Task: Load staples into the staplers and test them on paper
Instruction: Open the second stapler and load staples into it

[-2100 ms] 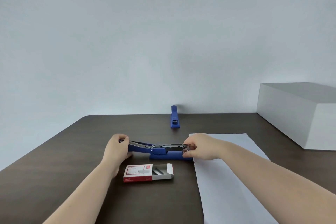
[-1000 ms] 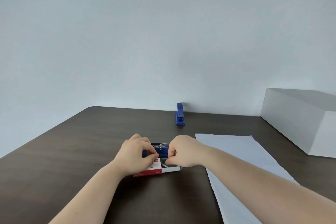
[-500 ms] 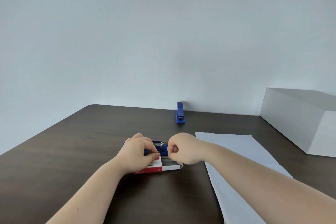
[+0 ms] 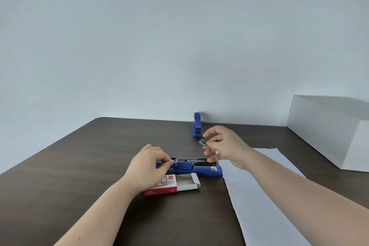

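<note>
Dark wood table (image 4: 79, 166) under a pale wall; right hand (image 4: 225, 147) pinches a staple strip (image 4: 204, 143), left hand (image 4: 147, 168) grips the open stapler (image 4: 199, 168).

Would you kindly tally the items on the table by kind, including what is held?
Staplers: 2, near and far
Staple boxes: 1
Staple strips: 1, in the right hand
Paper sheets: 1
White boxes: 1
Total: 6
</note>
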`<state>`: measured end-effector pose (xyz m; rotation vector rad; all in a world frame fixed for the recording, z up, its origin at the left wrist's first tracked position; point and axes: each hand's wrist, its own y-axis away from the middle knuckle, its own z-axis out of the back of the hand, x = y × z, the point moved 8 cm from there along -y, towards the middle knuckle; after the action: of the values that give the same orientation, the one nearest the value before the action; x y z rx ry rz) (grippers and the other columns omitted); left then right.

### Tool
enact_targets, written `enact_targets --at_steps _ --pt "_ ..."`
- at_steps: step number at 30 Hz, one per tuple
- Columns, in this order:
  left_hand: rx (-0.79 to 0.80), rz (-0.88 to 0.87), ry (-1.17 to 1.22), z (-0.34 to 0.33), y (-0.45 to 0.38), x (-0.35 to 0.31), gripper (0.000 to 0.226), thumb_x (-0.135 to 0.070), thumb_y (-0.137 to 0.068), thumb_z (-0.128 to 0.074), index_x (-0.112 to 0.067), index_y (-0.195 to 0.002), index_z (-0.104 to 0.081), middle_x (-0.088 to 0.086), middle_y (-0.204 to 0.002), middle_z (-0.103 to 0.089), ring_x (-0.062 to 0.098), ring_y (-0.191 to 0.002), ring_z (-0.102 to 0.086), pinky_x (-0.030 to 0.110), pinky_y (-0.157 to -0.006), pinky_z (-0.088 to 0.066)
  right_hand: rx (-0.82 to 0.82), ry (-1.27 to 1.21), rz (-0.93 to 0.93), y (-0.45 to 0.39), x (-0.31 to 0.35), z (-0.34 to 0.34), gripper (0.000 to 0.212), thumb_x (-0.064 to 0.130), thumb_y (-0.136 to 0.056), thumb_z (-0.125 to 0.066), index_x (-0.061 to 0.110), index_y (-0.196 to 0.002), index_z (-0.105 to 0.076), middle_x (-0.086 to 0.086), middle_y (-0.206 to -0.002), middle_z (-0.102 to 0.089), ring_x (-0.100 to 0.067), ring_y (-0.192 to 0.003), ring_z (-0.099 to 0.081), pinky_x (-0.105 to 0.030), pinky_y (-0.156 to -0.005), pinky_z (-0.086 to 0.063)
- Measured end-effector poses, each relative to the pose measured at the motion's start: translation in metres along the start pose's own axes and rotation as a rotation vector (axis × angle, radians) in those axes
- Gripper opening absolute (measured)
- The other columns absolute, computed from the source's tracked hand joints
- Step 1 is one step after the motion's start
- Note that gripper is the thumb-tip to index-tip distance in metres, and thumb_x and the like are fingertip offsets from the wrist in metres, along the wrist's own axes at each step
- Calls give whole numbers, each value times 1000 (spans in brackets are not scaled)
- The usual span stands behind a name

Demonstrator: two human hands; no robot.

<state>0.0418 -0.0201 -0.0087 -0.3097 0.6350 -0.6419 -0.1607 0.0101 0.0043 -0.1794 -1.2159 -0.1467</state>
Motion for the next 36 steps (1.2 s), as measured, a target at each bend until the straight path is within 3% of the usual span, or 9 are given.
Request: enact_targets --at_steps 8,13,16,18,21,26,31,34,36 --pt "-68 59 27 4 -7 2 20 -25 -88 -62 -37 -73 -63 -20 -82 -64 7 -89 -49 10 -68 -35 23 -277 -58 -7 -12 -1 27 -7 -92 -50 6 -83 -72 -10 -93 -66 -19 -74 -68 -24 -58 -58" --pt "-131 95 32 10 -20 -1 12 -28 -88 -61 -28 -78 -67 -16 -82 -63 9 -87 -47 14 -67 -33 -13 -510 -104 -11 -16 5 30 -13 -88 -39 -7 -86 -68 -23 -96 -66 -27 -82 -70 -29 -69 -62" --pt "-160 104 48 12 -29 -8 13 -28 -89 -60 -22 -86 -71 -15 -84 -62 7 -87 -45 21 -74 -34 15 -680 -82 -14 -15 3 17 -6 -90 -49 -11 -97 -64 -21 -98 -66 -26 -91 -68 -30 -77 -61" --pt "-147 95 44 9 -35 -13 14 -29 -89 -59 -23 -86 -71 -16 -85 -62 8 -88 -45 22 -77 -34 40 -531 -8 -16 -13 3 11 0 -86 -64 -4 -95 -69 -15 -97 -69 -21 -88 -70 -27 -81 -59" --pt "-73 87 35 -2 -45 -19 14 -28 -89 -58 -23 -86 -71 -18 -83 -59 9 -91 -45 22 -76 -34 12 -162 61 -19 -13 5 7 6 -84 -69 8 -89 -72 -9 -89 -72 -15 -76 -72 -29 -84 -59" --pt "20 61 12 -17 -54 -23 14 -31 -90 -58 -25 -90 -71 -17 -88 -60 10 -98 -48 23 -79 -36 26 -63 120 -18 -12 6 16 8 -85 -68 8 -101 -68 -9 -78 -72 -16 -63 -69 -23 -65 -57" --pt "182 32 -5 -38 -49 -17 16 -40 -87 -59 -32 -96 -70 -17 -106 -65 7 -114 -47 33 -99 -41 122 106 113 -12 -11 7 17 5 -80 -72 8 -97 -71 -6 -77 -73 -14 -62 -69 -21 -67 -58" --pt "203 31 -25 -42 -46 -13 20 -43 -87 -58 -33 -97 -71 -16 -112 -67 7 -118 -48 40 -104 -40 131 296 161 -8 -5 10 10 16 -83 -71 13 -93 -71 -5 -74 -70 -8 -58 -64 -16 -61 -52" --pt "190 22 -31 -42 -47 -14 21 -45 -86 -58 -33 -97 -71 -17 -111 -68 8 -117 -49 42 -104 -40 134 490 227 -6 0 6 14 28 -85 -68 17 -93 -72 9 -72 -64 1 -59 -57 -9 -61 -44"
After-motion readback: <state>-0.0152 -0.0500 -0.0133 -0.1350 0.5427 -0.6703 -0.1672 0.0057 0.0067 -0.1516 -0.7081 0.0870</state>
